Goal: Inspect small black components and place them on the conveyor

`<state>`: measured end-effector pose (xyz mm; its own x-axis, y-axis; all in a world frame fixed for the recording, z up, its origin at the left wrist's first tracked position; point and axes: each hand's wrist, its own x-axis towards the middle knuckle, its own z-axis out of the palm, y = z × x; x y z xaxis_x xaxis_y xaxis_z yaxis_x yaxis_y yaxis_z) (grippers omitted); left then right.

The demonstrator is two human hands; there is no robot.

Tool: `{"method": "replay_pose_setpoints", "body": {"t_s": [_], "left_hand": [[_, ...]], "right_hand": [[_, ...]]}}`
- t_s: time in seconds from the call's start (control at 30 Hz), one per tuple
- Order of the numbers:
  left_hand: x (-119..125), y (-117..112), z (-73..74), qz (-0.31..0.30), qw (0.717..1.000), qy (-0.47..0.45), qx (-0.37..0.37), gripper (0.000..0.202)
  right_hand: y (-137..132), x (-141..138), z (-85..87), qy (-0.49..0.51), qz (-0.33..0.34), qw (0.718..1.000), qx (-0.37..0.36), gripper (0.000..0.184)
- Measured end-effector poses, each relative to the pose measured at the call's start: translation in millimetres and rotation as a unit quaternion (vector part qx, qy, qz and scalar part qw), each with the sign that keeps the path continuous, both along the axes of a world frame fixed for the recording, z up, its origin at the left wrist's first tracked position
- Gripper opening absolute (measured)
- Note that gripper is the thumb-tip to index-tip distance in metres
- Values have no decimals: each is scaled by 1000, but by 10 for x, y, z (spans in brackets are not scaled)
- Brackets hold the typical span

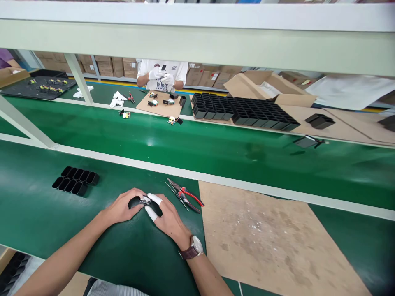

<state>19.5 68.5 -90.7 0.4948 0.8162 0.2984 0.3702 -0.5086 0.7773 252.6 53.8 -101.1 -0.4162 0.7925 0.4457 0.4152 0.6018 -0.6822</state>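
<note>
Between my two hands is a small black-and-white electronic part [145, 200], its details too small to make out. The thumb and forefinger of my left hand [127, 205] pinch it from the left. On its right side, my right hand [165, 213] grips it with a thumb and forefinger wearing white finger cots. Pliers with red-and-black handles [185, 195] and thin metal tweezers [176, 195] lie side by side just beyond my right hand. A cluster of black open-topped cases [75, 180] stands on the green bench, left of my left hand.
A stained cardboard sheet [262, 234] covers the bench at right. Beyond a white rail [154, 166], circuit boards [174, 120] lie on the green surface, with rows of black cases [243, 111] behind. Across, a co-worker [162, 76] in white gloves handles a black piece. A shelf beam [197, 41] crosses above.
</note>
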Motion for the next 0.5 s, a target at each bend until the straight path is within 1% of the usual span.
{"method": "replay_pose_setpoints", "body": {"t_s": [0.13, 0.23, 0.3, 0.4, 0.5], "left_hand": [[14, 22, 18, -46, 997, -15, 55, 26], [21, 33, 29, -62, 994, -10, 89, 26], [16, 32, 28, -60, 991, -2, 116, 29], [1, 23, 29, -39, 987, -7, 158, 36], [5, 18, 35, -28, 989, -1, 147, 34]], "right_hand": [[-12, 39, 23, -28, 2, 1000, -3, 50], [-13, 43, 33, -36, -10, 999, -2, 47], [-10, 48, 29, -32, -25, 999, -16, 44], [-4, 59, 13, -17, -47, 998, -35, 46], [10, 50, -14, -7, -78, 996, -35, 47]]}}
